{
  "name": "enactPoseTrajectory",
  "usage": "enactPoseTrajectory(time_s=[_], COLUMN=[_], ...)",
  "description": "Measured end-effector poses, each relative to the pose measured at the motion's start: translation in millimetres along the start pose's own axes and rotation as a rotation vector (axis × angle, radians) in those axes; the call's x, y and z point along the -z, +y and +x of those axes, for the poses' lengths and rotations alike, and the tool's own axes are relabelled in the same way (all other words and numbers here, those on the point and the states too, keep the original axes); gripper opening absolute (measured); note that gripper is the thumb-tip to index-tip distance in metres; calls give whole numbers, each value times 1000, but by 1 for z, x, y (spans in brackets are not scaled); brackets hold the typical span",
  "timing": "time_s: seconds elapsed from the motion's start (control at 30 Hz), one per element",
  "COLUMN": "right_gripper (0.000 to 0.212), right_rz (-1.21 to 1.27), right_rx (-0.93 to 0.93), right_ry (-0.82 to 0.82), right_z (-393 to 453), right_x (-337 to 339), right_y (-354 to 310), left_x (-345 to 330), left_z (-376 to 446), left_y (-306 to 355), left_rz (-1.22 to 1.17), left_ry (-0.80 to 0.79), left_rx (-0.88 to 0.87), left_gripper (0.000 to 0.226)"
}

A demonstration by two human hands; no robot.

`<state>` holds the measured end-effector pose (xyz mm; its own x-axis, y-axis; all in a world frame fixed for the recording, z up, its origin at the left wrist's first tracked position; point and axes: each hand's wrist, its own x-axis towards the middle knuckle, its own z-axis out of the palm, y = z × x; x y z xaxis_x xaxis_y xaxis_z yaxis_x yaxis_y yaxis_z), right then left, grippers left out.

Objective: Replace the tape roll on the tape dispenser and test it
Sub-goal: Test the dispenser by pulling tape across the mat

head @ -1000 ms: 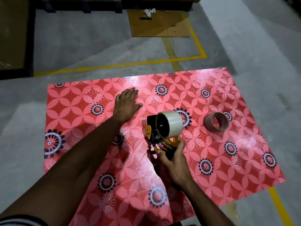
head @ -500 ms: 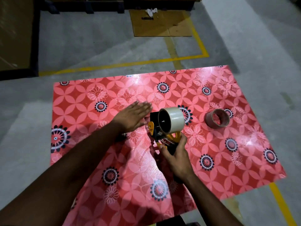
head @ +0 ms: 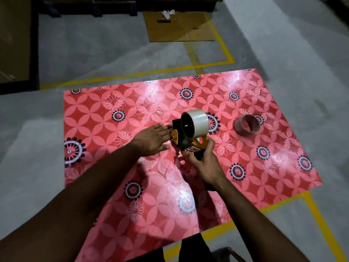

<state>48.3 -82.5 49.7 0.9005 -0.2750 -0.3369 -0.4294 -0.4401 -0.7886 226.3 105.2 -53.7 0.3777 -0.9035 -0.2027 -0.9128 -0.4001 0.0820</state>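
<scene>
On glossy floral mat (head: 264,176), right hand (head: 204,163) gripping dispenser (head: 188,146) — smooth white roll (head: 198,121) mounted, left hand (head: 153,141) flat, fingers straight.

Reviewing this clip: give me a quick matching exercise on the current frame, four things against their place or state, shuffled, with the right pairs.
Things:
1. new tape roll
2. empty cardboard core
3. left hand
4. right hand

States:
A. lies alone on the red floral mat, right of the dispenser
B. grips the dispenser's handle
C. flat, fingers straight, reaching toward the dispenser's side
D. mounted on the tape dispenser

Pairs: 1-D, 2-A, 3-C, 4-B
</scene>
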Motion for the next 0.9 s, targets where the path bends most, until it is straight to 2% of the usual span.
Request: enactPoseTrajectory(time_s=[0.17, 0.27, 0.33, 0.5, 0.7, 0.83, 0.9], right_gripper=[77, 70, 67, 77, 67, 61, 64], right_rz=[8, -35, -57, -82, -46, -15, -50], right_rx=[-14, 4, 22, -10, 8, -18, -18], right_ry=[10, -16, -35, -53, -77, -72, -69], right_z=[-16, -15, -15, -35, -60, -81, -81], right_x=[3, 2, 5, 21, 33, 42, 40], right_y=[-1, -3, -3, 14, 14, 26, 29], left_x=[11, 10, 10, 12, 16, 22, 23], left_z=[2, -4, -9, -4, -5, -6, -9], left_y=[9, 23, 28, 26, 35, 40, 45], left_rz=[44, 48, 37, 75, 109, 60, 55], left_ry=[-40, -18, -50, -142, -172, -128, -95], left_rx=[32, -3, 17, 70, 111, 120, 128], left_gripper=[73, 77, 76, 76, 75, 75, 75])
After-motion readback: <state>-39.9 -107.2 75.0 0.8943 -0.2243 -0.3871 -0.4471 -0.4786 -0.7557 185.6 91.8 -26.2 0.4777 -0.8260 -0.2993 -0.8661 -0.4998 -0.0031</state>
